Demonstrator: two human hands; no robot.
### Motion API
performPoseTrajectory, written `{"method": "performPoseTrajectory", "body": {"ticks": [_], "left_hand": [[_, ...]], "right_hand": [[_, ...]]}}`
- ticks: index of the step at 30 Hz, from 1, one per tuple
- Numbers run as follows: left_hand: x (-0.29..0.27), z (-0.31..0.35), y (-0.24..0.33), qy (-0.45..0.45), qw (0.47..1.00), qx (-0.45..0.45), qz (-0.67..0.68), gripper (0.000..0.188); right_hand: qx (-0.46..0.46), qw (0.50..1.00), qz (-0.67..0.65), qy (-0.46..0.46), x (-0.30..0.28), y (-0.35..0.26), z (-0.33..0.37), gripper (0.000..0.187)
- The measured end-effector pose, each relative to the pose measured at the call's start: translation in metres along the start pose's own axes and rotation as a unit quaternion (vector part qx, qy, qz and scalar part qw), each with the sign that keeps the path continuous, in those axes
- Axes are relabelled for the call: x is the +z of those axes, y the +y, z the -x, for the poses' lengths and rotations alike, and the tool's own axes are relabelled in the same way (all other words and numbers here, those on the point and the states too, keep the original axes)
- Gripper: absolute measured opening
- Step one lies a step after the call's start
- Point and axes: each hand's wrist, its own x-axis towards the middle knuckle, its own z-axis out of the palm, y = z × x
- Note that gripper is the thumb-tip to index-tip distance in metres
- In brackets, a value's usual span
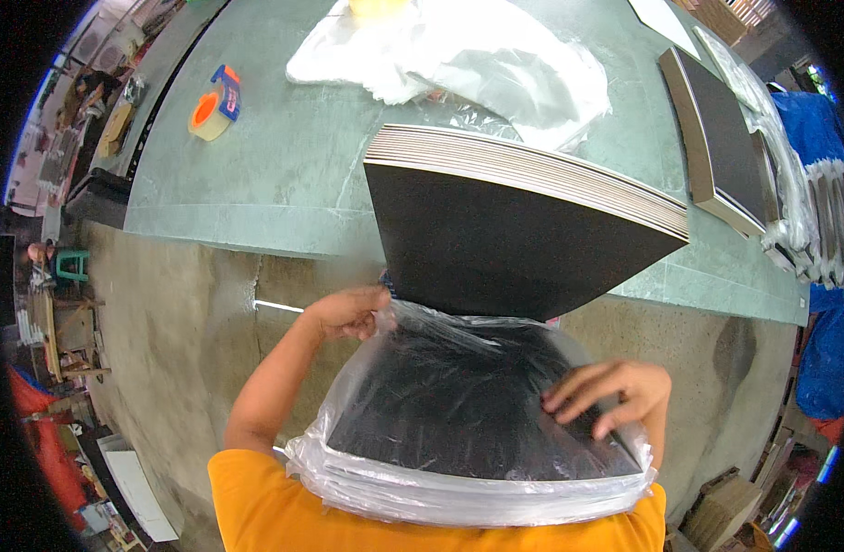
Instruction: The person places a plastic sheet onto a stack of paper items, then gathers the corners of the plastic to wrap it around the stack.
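One stack of black-faced boards (523, 235) runs lengthwise from the green worktop (284, 175) toward the person, its far end overhanging the worktop's near edge and its near end sheathed in a clear plastic bag (459, 405) against the orange shirt (284, 511). Left hand (348, 313) pinches the bag's mouth at the stack's left edge, grip pressed together on the film. Right hand (615, 391) lies on the bagged face, fingers spread flat. Concrete floor lies open to the left. A tape dispenser (215, 103) and loose white plastic sheeting (477, 55) sit well apart; a second board stack (716, 138) lies on the right.
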Motion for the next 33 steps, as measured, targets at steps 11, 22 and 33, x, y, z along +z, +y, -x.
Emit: {"method": "performPoseTrajectory", "body": {"ticks": [11,22,33], "left_hand": [[-0.003,-0.005,-0.003,0.245,0.756,0.180,-0.579,0.022],[0.091,-0.013,-0.005,-0.229,0.874,0.191,-0.383,0.040],[0.225,0.059,0.176,-0.085,0.650,0.397,-0.642,0.022]], "right_hand": [[0.391,0.875,0.182,0.219,-0.009,0.062,0.014,0.042],[0.152,0.985,-0.060,-0.060,0.015,0.106,-0.038,0.050],[0.243,0.832,0.367,-0.338,-0.019,0.064,-0.139,0.041]]}}
